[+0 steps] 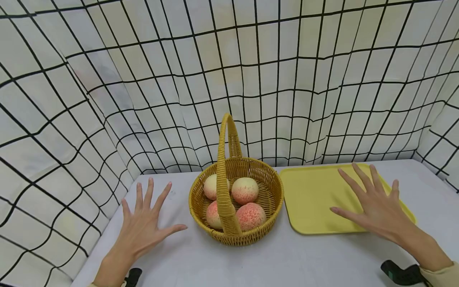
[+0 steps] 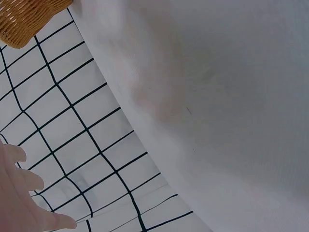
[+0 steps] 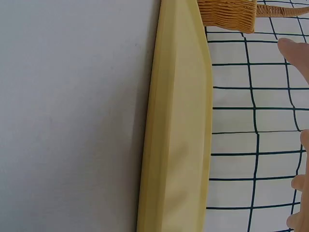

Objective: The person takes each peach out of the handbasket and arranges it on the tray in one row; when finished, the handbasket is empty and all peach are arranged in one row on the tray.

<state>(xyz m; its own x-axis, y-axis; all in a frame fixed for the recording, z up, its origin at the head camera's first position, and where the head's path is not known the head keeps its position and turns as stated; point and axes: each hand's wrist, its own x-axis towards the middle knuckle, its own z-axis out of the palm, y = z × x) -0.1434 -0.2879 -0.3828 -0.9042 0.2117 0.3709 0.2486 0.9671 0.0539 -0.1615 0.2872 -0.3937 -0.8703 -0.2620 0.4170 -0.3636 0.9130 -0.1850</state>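
Observation:
In the head view a brown wicker basket point(image 1: 199, 215) with a tall arched handle point(image 1: 224, 191) stands mid-table, with several pink-and-cream peaches point(image 1: 251, 216) inside; the handle partly covers two of them. Right of it lies a flat yellow tray point(image 1: 312, 203) with nothing on it. My left hand point(image 1: 141, 229) is spread over the table left of the basket and touches nothing. Fingers splayed, my right hand point(image 1: 378, 205) hovers above the right part of the tray, holding nothing. The wrist views show fingertips of the left hand point(image 2: 24, 193) and right hand point(image 3: 300, 183) at the frame edges.
A white cloth point(image 1: 272, 263) covers the table. Behind it and along the sides rises a white backdrop with a black grid net point(image 1: 258, 79). Dark straps with devices point(image 1: 405, 273) sit at both wrists.

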